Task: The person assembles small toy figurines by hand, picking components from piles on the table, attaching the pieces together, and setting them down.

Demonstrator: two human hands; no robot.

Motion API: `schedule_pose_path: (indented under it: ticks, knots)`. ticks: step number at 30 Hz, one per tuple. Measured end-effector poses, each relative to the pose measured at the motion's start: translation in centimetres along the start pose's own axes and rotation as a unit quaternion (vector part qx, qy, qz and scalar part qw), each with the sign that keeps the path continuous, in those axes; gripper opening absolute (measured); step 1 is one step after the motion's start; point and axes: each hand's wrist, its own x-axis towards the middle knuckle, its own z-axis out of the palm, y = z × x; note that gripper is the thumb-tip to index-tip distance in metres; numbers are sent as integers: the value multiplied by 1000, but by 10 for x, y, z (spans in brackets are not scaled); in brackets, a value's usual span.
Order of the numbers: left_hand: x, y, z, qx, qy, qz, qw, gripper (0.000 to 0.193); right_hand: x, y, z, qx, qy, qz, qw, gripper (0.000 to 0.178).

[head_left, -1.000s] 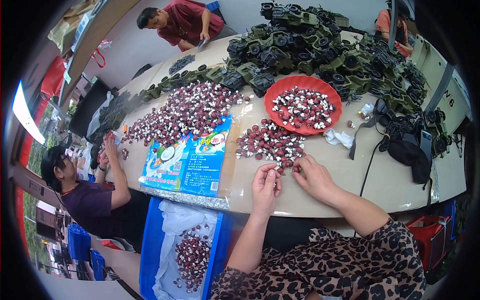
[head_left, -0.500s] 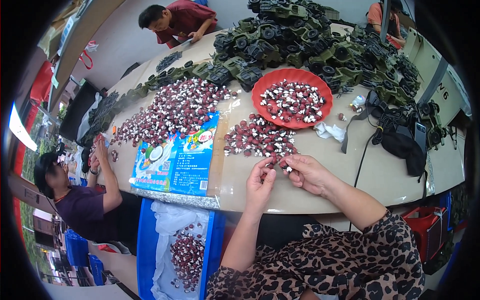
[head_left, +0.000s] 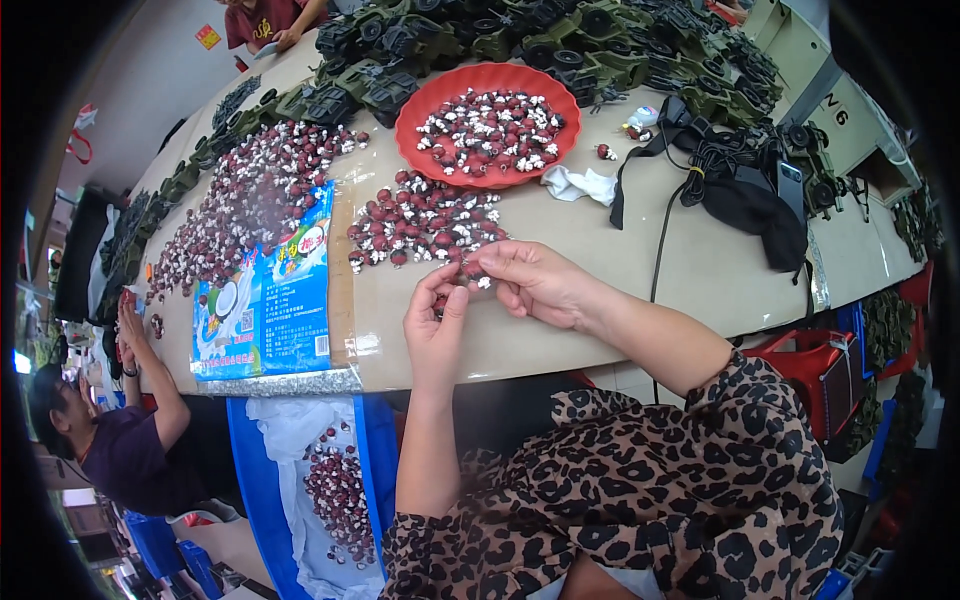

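Note:
My left hand and my right hand meet over the near edge of the table. Between my right thumb and fingers is a small dark-red-and-white toy piece, its white end pointing down. My left fingers are curled, with a bit of dark red showing among them, mostly hidden. Just beyond my hands lies a loose heap of the same round red-and-white pieces. A red scalloped bowl behind that heap holds many more.
A larger heap of pieces lies left, beside a blue printed bag. Green toy vehicles pile up at the back. Right are a white tissue and black pouch with cables. Below stands a blue lined bin; co-workers sit around.
The whole view has shifted, so the table and bowl sit further left and higher. My hands stay close together, still pinching small pieces; the far co-worker is partly cut off.

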Motion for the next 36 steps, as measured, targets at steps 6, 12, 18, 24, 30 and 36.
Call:
schedule_pose_path:
  ticks: [6,12,18,24,30,36]
  knots:
    - [-1,0,4,10,-5,19,1000,30,-3,1,1,-13,6,4,1000,21]
    - [-1,2,4,39,-28,46,998,25,-3,1,0,-6,-22,40,999,23]
    - [-1,-2,4,12,-3,6,1000,17,-6,-5,3,-108,8,17,994,21]
    - [-1,4,5,-5,12,-20,1000,13,-2,-1,-3,-116,-4,18,993,23]
    - [-5,-4,0,2,39,0,999,14,-4,2,1,-145,5,27,989,16]
    - [-4,-6,-3,-82,12,-32,996,18,-4,4,-3,-103,21,28,994,16]
